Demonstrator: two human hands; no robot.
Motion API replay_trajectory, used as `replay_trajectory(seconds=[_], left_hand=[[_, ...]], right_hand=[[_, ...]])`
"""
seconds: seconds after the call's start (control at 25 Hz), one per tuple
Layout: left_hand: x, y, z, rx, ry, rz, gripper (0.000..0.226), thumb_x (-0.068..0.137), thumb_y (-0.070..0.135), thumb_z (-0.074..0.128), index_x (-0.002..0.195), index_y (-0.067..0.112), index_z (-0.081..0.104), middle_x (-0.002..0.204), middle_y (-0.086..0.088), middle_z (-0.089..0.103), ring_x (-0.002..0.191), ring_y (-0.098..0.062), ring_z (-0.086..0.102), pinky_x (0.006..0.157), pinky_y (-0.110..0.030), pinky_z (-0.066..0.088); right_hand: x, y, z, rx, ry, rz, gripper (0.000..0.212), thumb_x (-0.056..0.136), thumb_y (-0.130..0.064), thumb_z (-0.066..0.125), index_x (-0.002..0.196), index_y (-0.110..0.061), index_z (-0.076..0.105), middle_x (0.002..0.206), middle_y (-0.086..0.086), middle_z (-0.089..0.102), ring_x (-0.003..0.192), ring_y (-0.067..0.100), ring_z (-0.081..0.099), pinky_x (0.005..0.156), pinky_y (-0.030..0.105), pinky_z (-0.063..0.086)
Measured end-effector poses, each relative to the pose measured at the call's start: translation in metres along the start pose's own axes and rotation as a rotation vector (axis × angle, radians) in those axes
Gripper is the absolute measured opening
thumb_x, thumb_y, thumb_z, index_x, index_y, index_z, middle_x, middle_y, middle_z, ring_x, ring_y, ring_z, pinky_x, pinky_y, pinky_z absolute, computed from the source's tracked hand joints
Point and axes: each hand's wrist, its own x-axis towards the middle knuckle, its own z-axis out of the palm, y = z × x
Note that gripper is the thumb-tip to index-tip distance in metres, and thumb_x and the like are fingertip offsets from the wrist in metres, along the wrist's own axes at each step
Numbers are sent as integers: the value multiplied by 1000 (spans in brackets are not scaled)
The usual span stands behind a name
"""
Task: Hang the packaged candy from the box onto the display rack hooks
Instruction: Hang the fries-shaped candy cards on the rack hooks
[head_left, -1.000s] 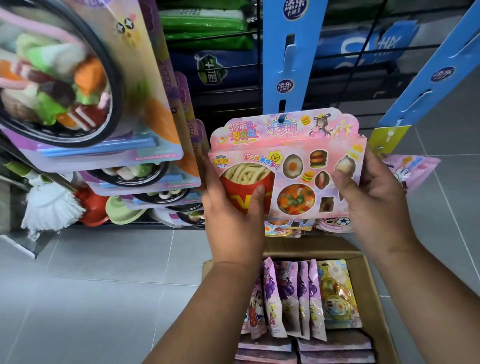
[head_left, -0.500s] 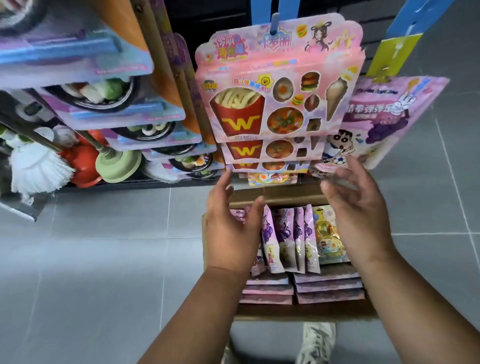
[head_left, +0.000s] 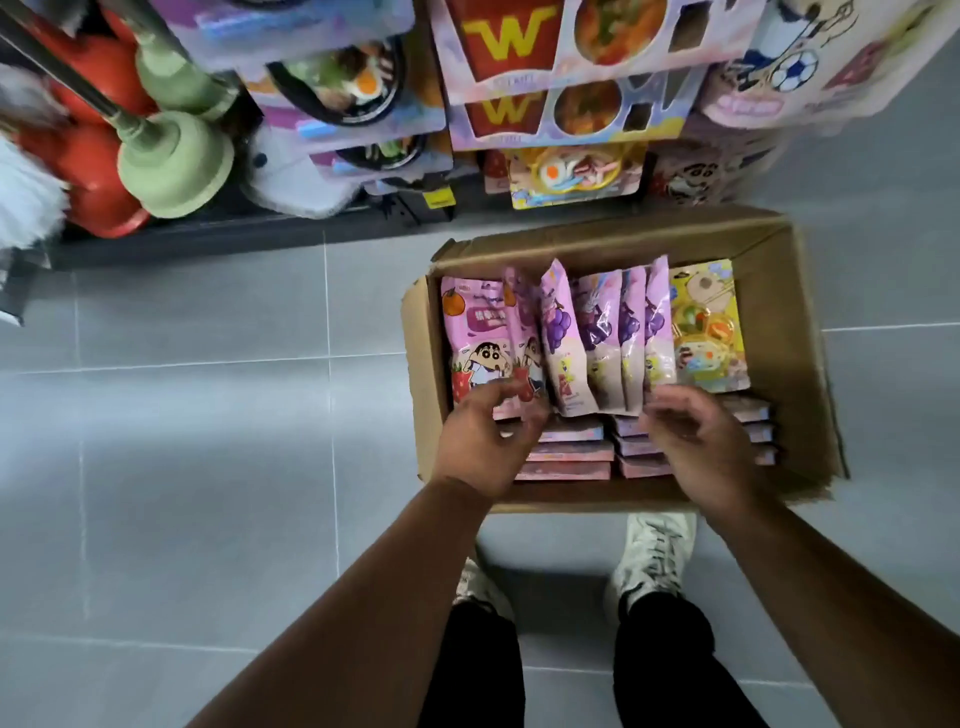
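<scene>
An open cardboard box (head_left: 795, 312) sits on the grey tile floor below the display rack. Several pink candy bags (head_left: 563, 343) stand in it, with a yellow pack (head_left: 706, 327) at the right and flat pink boxes (head_left: 571, 452) stacked at the near side. My left hand (head_left: 485, 436) hovers over the left bags with fingers loosely curled and blurred, holding nothing I can see. My right hand (head_left: 696, 441) hovers over the right stack of flat boxes, fingers relaxed and empty. Fries-themed candy packs (head_left: 545, 78) hang on the rack above the box.
Green plungers (head_left: 176, 166) and red plungers (head_left: 98, 208) lean at the upper left beside a white mop head. More blister packs (head_left: 343, 88) hang left of the fries packs. My shoes (head_left: 654, 551) stand just behind the box.
Both hands let go of the fries pack, which now hangs on the rack, and dropped down to the box. The view tilted down toward the floor.
</scene>
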Motion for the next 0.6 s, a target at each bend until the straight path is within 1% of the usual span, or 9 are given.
replay_trajectory(seconds=[0.08, 0.12, 0.16, 0.24, 0.32, 0.4, 0.48, 0.52, 0.6], left_hand=[[9, -32, 12, 134, -58, -13, 39, 89, 35, 72, 125, 22, 67, 128, 0, 67, 120, -18, 61, 101, -30, 49], [13, -46, 18, 207, -97, -10, 40, 89, 34, 71, 127, 23, 66, 130, 0, 66, 121, -19, 61, 101, -30, 49], [17, -58, 23, 279, -143, -9, 42, 89, 33, 70, 129, 24, 64, 132, 0, 65, 122, -21, 60, 101, -31, 49], [24, -77, 34, 411, -232, -6, 45, 90, 32, 67, 134, 27, 60, 137, -1, 61, 126, -22, 56, 102, -32, 47], [31, -95, 46, 532, -301, 12, 51, 91, 30, 64, 140, 27, 53, 144, -1, 54, 131, -24, 51, 106, -34, 43], [37, -109, 55, 622, -303, 34, 52, 93, 28, 59, 144, 27, 49, 150, -1, 48, 135, -26, 46, 108, -36, 41], [45, -119, 61, 657, -265, 45, 49, 97, 25, 53, 146, 28, 46, 150, -1, 48, 136, -28, 44, 108, -37, 40], [49, -121, 64, 669, -244, 46, 49, 98, 23, 49, 147, 28, 45, 149, -2, 49, 135, -28, 45, 108, -38, 40], [57, -122, 71, 706, -215, 50, 47, 100, 20, 45, 146, 28, 46, 145, -3, 54, 131, -28, 49, 105, -39, 43]], right_hand=[[1, 34, 19, -96, -61, 16, 18, 85, -9, 74, 101, -14, 67, 96, 6, 72, 89, 23, 67, 90, 47, 54], [2, 47, 26, -144, -97, 20, 17, 84, -9, 75, 98, -13, 68, 94, 6, 71, 89, 26, 67, 90, 46, 54], [2, 57, 31, -197, -135, 20, 16, 83, -9, 75, 98, -14, 68, 94, 6, 70, 91, 27, 66, 90, 42, 52], [9, 74, 40, -357, -197, -4, 24, 83, -13, 74, 107, -12, 70, 107, 9, 67, 104, 28, 63, 89, 33, 45], [20, 91, 47, -538, -241, -78, 35, 83, -13, 73, 118, -10, 68, 120, 12, 63, 115, 29, 57, 93, 32, 42], [29, 105, 51, -650, -291, -156, 40, 82, -11, 70, 122, -9, 66, 123, 16, 61, 119, 33, 54, 96, 35, 41], [38, 115, 52, -709, -317, -177, 44, 82, -14, 67, 126, -15, 64, 124, 14, 61, 120, 33, 54, 97, 37, 43], [42, 117, 53, -732, -314, -175, 44, 82, -17, 65, 126, -18, 64, 124, 12, 61, 120, 32, 54, 97, 37, 43], [47, 121, 56, -790, -283, -190, 35, 88, -20, 60, 122, -21, 67, 122, 11, 63, 117, 32, 56, 96, 39, 45]])
